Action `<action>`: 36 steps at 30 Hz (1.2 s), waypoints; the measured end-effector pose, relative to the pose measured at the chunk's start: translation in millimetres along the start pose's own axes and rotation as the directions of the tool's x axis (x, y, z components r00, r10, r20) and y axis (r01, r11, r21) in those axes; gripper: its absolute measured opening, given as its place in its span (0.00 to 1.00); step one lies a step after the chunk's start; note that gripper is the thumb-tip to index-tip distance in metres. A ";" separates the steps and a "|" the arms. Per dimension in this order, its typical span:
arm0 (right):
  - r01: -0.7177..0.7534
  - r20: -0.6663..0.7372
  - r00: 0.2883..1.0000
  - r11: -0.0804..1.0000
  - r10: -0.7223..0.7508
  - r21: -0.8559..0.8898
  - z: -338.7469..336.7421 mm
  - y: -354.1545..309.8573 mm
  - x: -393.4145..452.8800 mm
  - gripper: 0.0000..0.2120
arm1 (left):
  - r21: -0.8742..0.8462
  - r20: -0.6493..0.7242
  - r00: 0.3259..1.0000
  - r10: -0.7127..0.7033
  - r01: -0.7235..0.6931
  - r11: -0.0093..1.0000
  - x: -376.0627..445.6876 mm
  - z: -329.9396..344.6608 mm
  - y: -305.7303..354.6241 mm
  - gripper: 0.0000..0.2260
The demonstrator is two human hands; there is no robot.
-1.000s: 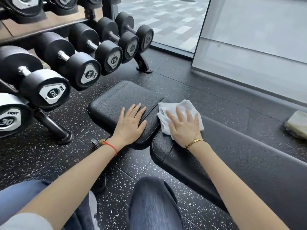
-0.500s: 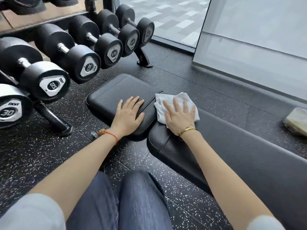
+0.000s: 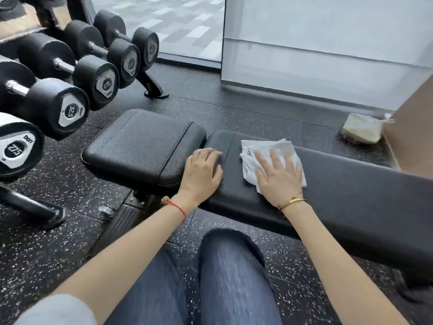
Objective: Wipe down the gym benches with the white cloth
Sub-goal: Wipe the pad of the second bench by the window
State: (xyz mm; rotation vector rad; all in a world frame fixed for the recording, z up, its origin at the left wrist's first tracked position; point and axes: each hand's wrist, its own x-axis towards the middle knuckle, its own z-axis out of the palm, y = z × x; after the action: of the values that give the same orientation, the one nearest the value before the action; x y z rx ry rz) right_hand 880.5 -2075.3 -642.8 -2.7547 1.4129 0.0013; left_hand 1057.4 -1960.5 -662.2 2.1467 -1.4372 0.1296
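Observation:
A black padded gym bench stands low in front of me, made of a short seat pad (image 3: 140,144) on the left and a long back pad (image 3: 351,184) running to the right. The white cloth (image 3: 264,151) lies crumpled on the near end of the long pad. My right hand (image 3: 278,177) presses flat on the cloth, fingers spread. My left hand (image 3: 201,172) rests at the gap between the two pads, fingers curled over the end of the long pad.
A rack of black dumbbells (image 3: 58,109) stands close on the left, its foot (image 3: 152,90) on the speckled rubber floor. A pale bundle (image 3: 360,131) lies on the floor beyond the bench, beside a brown panel (image 3: 412,141). My knees (image 3: 229,266) are below the bench.
My right hand has slid the cloth to the right along the long pad. My left hand has shifted from the seat pad to the gap between the pads. The view has swung right.

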 end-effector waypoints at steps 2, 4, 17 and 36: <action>0.005 -0.001 1.000 1.000 -0.005 0.015 1.5 -9.3 -6.8 0.25 | 0.000 0.017 1.000 -0.015 0.015 1.000 2.0 6.1 4.1 0.16; 0.036 -0.031 0.999 0.999 -0.035 0.020 7.3 -15.2 -27.6 0.25 | -0.007 0.024 0.999 -0.038 0.039 0.999 2.1 9.7 5.5 0.17; -0.116 -0.017 0.993 0.992 0.115 -0.051 10.8 -24.4 -4.4 0.25 | 0.001 -0.012 1.000 -0.011 0.011 1.000 -3.4 14.7 1.4 0.18; -0.031 0.065 0.997 0.999 0.030 0.008 -1.7 -6.7 -0.9 0.26 | 0.141 0.031 0.999 -0.037 0.032 0.990 -3.7 11.5 14.2 0.18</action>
State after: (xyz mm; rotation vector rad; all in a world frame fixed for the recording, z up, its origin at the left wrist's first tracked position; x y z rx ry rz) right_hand 885.4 -2070.7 -640.8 -2.6996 1.4349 0.0844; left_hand 1040.9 -1967.0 -667.8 2.2957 -1.4471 0.1881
